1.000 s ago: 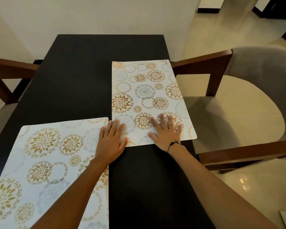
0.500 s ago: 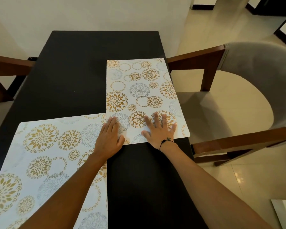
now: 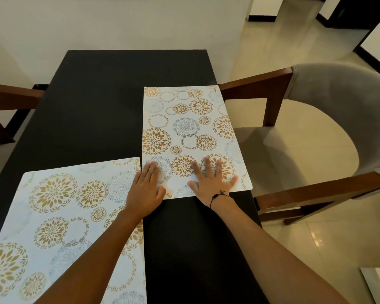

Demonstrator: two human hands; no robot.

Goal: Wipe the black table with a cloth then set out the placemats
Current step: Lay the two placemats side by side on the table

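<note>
While both hands lie flat, left hand & right hand press the far placemat on bench; near placemat beside, edges maybe touching.

The black table bears two floral placemats.

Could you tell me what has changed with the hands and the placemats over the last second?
Very little has changed. Both hands still lie flat on the near end of the right placemat: the left hand at its near left corner, the right hand with fingers spread. Nothing was gripped or let go. The mat may have been nudged slightly; the camera's own shift makes that unclear. The left placemat and the table look unchanged.
</note>
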